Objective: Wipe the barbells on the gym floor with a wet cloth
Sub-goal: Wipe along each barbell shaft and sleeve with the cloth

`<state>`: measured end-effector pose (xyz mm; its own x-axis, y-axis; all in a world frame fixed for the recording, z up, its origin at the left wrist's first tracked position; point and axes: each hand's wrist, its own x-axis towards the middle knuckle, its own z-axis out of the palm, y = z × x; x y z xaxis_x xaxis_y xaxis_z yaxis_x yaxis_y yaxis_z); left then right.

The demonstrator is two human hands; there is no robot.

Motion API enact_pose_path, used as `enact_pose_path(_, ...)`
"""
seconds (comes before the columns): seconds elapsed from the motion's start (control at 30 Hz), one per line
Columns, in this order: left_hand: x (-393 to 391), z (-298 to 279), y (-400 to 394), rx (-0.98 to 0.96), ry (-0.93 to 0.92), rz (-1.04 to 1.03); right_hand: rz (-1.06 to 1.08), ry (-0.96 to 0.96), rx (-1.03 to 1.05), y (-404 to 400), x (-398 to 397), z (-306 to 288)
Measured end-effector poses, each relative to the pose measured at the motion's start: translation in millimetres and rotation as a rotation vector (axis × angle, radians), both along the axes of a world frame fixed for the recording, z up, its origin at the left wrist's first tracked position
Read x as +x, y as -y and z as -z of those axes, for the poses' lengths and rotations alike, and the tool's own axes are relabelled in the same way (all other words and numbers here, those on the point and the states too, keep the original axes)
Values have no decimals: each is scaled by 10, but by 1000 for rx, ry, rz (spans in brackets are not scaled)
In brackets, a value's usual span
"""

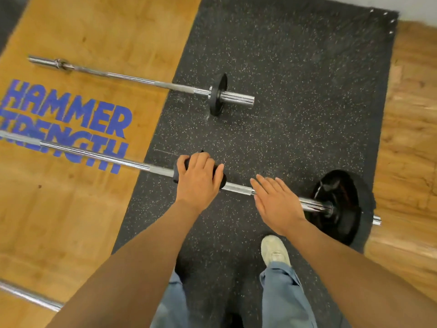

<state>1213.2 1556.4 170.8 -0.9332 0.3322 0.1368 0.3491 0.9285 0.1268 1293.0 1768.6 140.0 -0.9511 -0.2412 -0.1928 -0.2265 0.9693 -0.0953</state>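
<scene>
At the far left, a wooden platform [71, 221] fills that side of the view, printed with blue "HAMMER STRENGTH" lettering [68, 124]. Along its bottom left edge a chrome bar [30, 297] shows only in part, running out of view and under the left forearm. Higher up, a far barbell [132, 79] lies across the wood, its right end reaching onto the speckled rubber mat [295, 79], where it carries one small black plate [218, 94] with the sleeve sticking out past it.

Nearer, the near barbell [94, 155] lies across the lettering and slants down to the right onto the mat. Around its shaft, just right of the wood's edge, sits a dark cloth [218, 178], wrapped about the bar. The left hand [197, 178] grips this cloth from above, fingers curled over the top and thumb on the near side, clamping cloth and bar together.

Just beside it to the right, a short stretch of bare knurled shaft shows, then the right hand [276, 204]. Its fingers are straight and close together, palm down over the bar; I cannot tell whether it touches the steel or hovers just above. It holds nothing.

Further right, the bar ends in a large black plate [340, 209] standing on the mat's edge, with wooden flooring [411, 138] beyond. Below the hands, a pale shoe [274, 250] and blue-grey trouser legs [283, 299] stand on the mat.
</scene>
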Motion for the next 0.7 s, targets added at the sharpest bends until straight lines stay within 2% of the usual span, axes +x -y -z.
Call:
enact_pose_path(0.17,-106,345,580,1,-44,277,53,-4,29,400,64,231)
enact_pose_path(0.27,-105,573,860,0,-41,333,135,23,28,583,150,394)
enact_pose_path(0.47,-141,1186,946,27,0,301,267,56,67,667,263,904)
enact_pose_path(0.6,-110,1614,653,115,169,59,333,19,98,476,200,1345)
enact_pose_path(0.7,-53,1995,349,159,164,9,357,-23,113,288,143,1681)
